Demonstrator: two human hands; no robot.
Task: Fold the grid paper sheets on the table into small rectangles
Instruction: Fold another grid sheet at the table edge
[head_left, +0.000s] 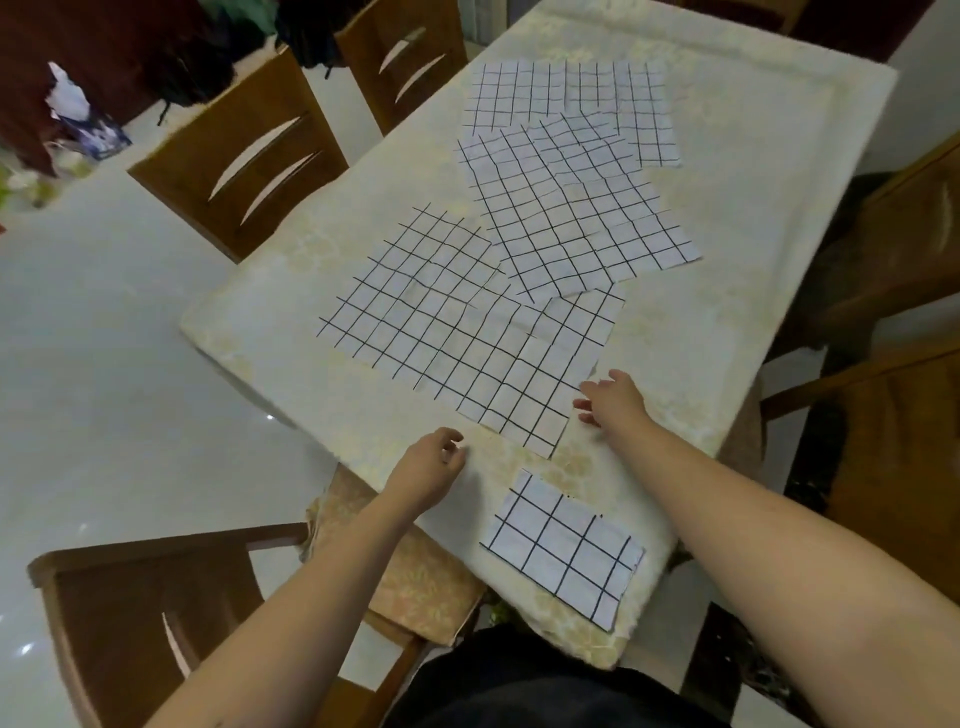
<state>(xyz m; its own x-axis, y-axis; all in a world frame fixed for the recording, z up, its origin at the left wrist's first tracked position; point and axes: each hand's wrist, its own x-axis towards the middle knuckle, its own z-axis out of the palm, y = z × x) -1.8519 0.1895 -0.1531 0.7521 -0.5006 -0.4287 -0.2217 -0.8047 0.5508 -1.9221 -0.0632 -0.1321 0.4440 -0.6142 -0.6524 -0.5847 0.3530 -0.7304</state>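
Several white sheets with black grid lines lie overlapping on the table (270, 332). The nearest large sheet (467, 332) lies flat in the middle. A second sheet (571, 208) overlaps its far edge, and a third (561, 93) lies at the back. A small folded rectangle (563, 551) rests near the table's front edge. My left hand (428, 467) hovers by the large sheet's near-left edge, fingers curled and holding nothing. My right hand (613, 397) reaches to the sheet's near-right edge, fingers spread at the paper's edge.
The table carries a pale floral cloth. Wooden chairs stand on the left (244, 166), at the far side (405, 57), at the near left (150, 623) and on the right (893, 467). A white tiled floor (104, 364) lies to the left.
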